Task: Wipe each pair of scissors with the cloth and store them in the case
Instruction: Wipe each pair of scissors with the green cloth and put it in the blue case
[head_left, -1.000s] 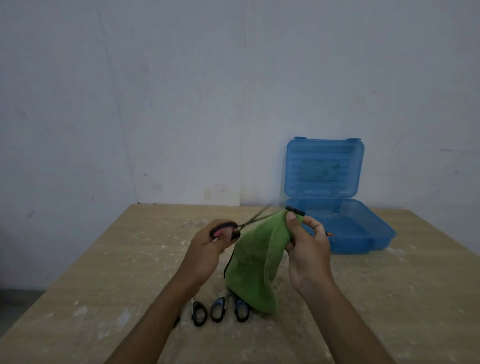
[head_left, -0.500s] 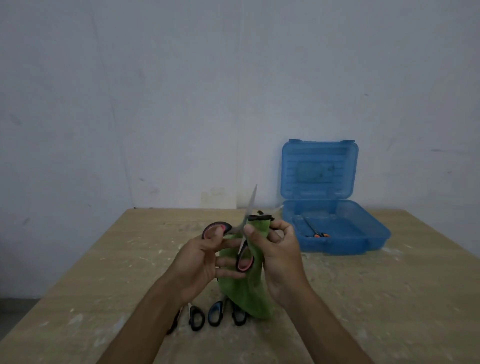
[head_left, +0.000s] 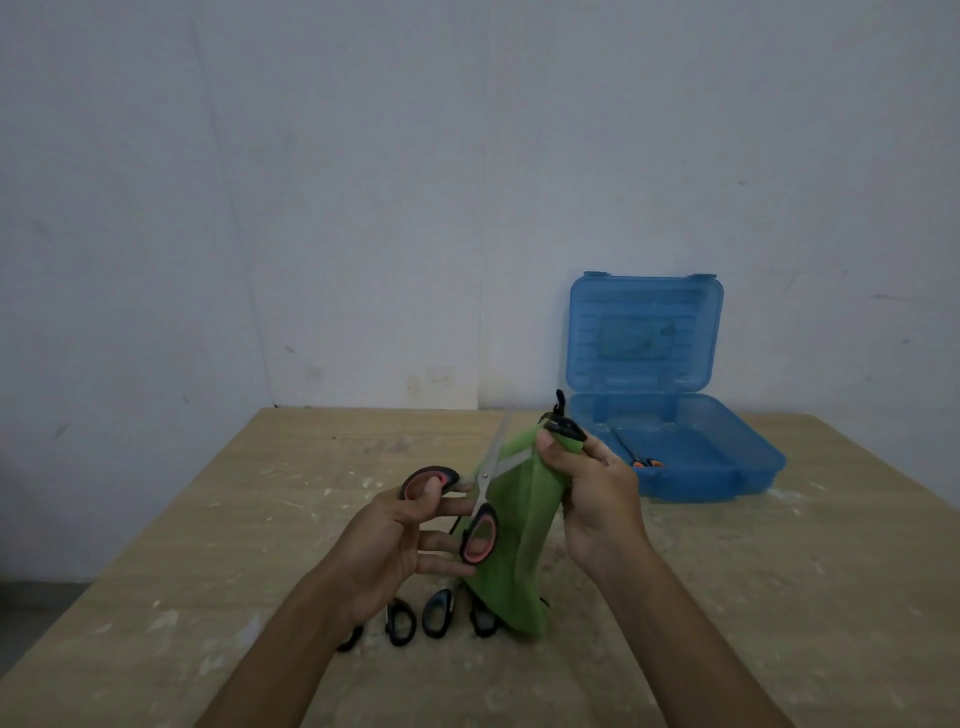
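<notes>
Two bare forearms enter from the lower edge of the frame, one from lower left, one from lower right. No sleeve reaches either wrist. Left hand (head_left: 400, 540) and right hand (head_left: 597, 499): no rings, watch, bands or gloves visible. Fingernails short and unpainted on the fingers that show.

Lying along the table's (head_left: 779, 597) near edge: spare scissors (head_left: 415, 618). Standing open at far right corner: blue case (head_left: 675, 467). Remaining bare between: left half.
</notes>
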